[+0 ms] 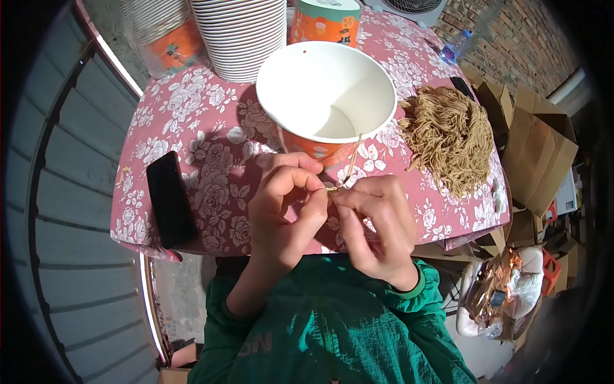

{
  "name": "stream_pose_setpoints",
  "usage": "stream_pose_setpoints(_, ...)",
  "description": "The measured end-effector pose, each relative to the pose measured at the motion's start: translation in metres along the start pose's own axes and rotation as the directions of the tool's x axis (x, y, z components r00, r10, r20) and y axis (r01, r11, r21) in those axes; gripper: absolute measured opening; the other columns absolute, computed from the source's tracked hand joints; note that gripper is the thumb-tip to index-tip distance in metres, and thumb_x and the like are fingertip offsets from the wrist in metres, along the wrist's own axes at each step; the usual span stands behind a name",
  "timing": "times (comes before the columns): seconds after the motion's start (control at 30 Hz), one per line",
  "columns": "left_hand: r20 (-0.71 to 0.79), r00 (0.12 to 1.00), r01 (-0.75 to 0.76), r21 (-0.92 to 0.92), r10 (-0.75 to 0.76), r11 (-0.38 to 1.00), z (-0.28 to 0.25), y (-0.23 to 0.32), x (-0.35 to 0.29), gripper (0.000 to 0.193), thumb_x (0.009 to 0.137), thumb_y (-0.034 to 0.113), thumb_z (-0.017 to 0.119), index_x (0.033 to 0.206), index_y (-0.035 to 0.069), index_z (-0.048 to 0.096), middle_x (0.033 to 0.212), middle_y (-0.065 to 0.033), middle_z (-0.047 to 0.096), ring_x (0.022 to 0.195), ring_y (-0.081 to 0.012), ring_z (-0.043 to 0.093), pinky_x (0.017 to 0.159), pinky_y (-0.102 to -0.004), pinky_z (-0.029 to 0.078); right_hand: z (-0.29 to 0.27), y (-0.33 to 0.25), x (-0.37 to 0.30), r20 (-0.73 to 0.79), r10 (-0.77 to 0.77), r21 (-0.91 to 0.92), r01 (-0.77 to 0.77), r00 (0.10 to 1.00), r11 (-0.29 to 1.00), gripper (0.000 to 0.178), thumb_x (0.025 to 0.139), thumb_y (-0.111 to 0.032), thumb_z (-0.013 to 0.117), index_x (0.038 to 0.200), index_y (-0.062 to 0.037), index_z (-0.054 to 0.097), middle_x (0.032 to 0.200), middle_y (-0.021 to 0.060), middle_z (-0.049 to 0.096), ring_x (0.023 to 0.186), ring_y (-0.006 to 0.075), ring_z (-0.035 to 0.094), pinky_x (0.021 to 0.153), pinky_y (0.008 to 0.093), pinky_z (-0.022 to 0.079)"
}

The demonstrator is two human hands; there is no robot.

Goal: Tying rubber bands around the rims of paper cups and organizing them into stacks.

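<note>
A large paper bucket [297, 89], white inside and orange outside, stands in front of me on the table with its mouth tilted toward me. A small hole shows in its far wall, near the rim. Thin tan cord [351, 165] runs down from the bucket's near right rim to my fingers. My left hand [281, 214] pinches the cord between thumb and fingertips. Close beside it, my right hand [384, 224] also pinches the cord, fingertips almost touching the left ones. Whether there is a knot between them is too small to tell.
A heap of tan cords [448, 137] lies right of the bucket. Behind stand a tall stack of white paper buckets [243, 38], a bagged stack [163, 38] and an orange-green bucket [326, 24]. A black phone [171, 200] lies left on the flowered tablecloth [214, 176]. Cardboard boxes [537, 150] sit right.
</note>
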State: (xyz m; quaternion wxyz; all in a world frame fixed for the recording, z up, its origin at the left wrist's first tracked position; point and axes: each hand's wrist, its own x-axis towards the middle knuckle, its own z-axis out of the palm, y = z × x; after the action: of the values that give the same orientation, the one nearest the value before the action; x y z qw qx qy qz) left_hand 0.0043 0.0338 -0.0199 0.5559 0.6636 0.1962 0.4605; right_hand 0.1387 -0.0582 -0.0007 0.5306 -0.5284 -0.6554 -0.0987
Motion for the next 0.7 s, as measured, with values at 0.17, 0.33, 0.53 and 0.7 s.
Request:
stream_pose_setpoints(0.17,0.020,0.994,0.105,-0.287,-0.104,0.952,0.006,0.005,-0.007,0.011,0.088,-0.009,0.065,0.096,-0.001,0.063,0.118,-0.0094,0.057,0.110,-0.0141,0.057,0.091,-0.0286,0.050,0.006,0.003,-0.007,-0.045,0.093,0.052,-0.091,0.995,0.995,0.018,0.082,0.007,0.073,0.099,0.0074,0.068,0.090,0.0166,0.065,0.074,0.0278,0.064,0.061,0.0337,0.052)
stream_pose_setpoints(0.33,0.090,0.987,0.155,-0.341,-0.132,0.927,0.003,0.000,-0.007,0.011,0.089,-0.009,0.066,0.099,-0.003,0.066,0.119,-0.0110,0.059,0.109,-0.0146,0.059,0.093,-0.0287,0.050,0.002,0.003,-0.010,-0.045,0.148,0.148,-0.140,0.988,0.979,0.019,0.084,0.007,0.073,0.102,0.0089,0.068,0.091,0.0169,0.065,0.076,0.0249,0.066,0.062,0.0316,0.053)
stream_pose_setpoints(0.53,0.073,0.997,-0.014,-0.167,0.026,0.986,0.006,0.001,-0.007,0.010,0.091,-0.007,0.066,0.099,-0.003,0.068,0.113,-0.0106,0.062,0.103,-0.0134,0.059,0.088,-0.0269,0.049,0.000,0.007,-0.011,-0.028,0.166,0.198,-0.157,0.986,0.967,0.014,0.087,0.005,0.073,0.100,0.0087,0.068,0.095,0.0160,0.066,0.077,0.0211,0.066,0.064,0.0295,0.053)
stream_pose_setpoints(0.7,0.110,0.994,0.039,-0.191,-0.018,0.981,0.006,0.006,-0.012,0.011,0.092,-0.007,0.064,0.102,-0.003,0.066,0.109,-0.0086,0.062,0.098,-0.0114,0.059,0.085,-0.0248,0.047,-0.005,0.006,-0.022,0.032,0.373,0.381,-0.356,0.927,0.853,0.007,0.092,0.006,0.069,0.100,0.0065,0.068,0.093,0.0094,0.065,0.077,0.0129,0.063,0.065,0.0251,0.049)
